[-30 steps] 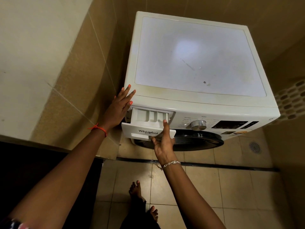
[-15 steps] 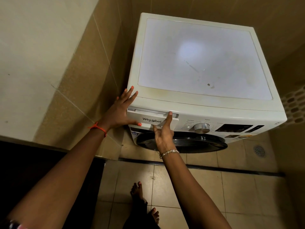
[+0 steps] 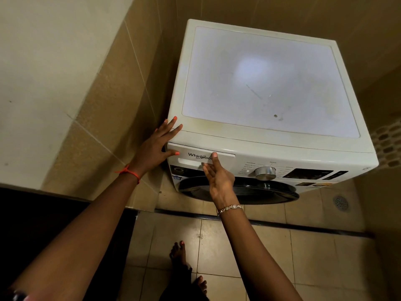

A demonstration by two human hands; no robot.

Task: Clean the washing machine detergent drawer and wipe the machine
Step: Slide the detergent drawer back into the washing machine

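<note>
A white front-loading washing machine [image 3: 269, 83] stands in a tiled corner, its top dusty with a few dark specks. The detergent drawer [image 3: 193, 160] at the front's upper left sits flush with the panel. My left hand [image 3: 156, 148] lies flat with spread fingers against the machine's front left corner, thumb touching the drawer's left end. My right hand [image 3: 219, 177] is palm-up at the drawer's handle: fingers tucked into the recess below, thumb pressed on the drawer face by the logo.
A silver dial [image 3: 265, 173] and dark display [image 3: 308, 173] sit right of the drawer, above the dark round door [image 3: 260, 192]. A tiled wall [image 3: 97, 105] stands close on the left. The floor has a drain [image 3: 340, 203]; my bare foot [image 3: 180, 255] stands below.
The drawer, pulled out a second ago with its compartments showing, has slid fully in under my right hand. My left hand stayed on the machine's corner.
</note>
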